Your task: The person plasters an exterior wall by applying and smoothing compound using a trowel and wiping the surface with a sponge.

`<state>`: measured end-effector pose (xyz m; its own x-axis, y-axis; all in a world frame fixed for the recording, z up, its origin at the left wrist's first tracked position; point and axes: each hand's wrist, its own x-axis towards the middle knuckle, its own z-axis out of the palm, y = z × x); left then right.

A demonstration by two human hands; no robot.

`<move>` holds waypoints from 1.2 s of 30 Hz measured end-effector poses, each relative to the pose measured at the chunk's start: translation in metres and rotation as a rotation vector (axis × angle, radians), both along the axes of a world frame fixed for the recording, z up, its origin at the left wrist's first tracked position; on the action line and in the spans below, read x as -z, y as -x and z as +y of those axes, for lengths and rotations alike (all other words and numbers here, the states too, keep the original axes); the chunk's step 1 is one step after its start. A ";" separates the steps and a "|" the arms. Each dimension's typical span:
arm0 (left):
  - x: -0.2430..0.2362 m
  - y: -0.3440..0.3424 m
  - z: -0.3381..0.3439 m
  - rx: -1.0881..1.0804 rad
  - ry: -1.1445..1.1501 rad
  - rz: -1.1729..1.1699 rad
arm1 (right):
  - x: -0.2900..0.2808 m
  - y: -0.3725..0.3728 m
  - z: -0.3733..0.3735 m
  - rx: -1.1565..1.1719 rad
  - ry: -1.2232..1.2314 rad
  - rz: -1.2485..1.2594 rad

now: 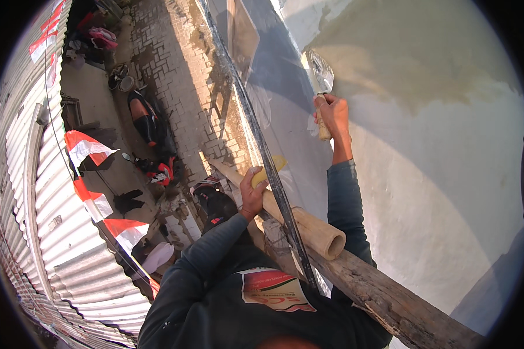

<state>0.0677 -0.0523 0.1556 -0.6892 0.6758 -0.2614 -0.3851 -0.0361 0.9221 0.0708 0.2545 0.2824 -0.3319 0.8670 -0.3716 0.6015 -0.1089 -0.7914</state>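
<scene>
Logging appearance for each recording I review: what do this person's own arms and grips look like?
The left grip and right grip are bare hands, with no gloves. The left sleeve and right sleeve are dark blue-grey, long and fairly close-fitting, with creases along the right forearm. The right one ends short of the wrist. No cables show on either arm.
</scene>
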 end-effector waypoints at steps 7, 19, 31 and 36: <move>0.004 -0.003 0.000 -0.023 0.008 0.008 | 0.021 -0.010 0.011 0.008 -0.003 0.025; -0.014 -0.001 0.003 -0.030 0.043 0.020 | 0.019 -0.016 -0.014 -0.039 -0.175 -0.032; -0.012 -0.003 0.006 -0.034 0.040 0.046 | 0.035 -0.003 0.005 -0.151 -0.348 -0.193; -0.019 0.001 0.008 -0.030 0.023 0.004 | 0.018 -0.004 -0.001 -0.060 -0.230 -0.114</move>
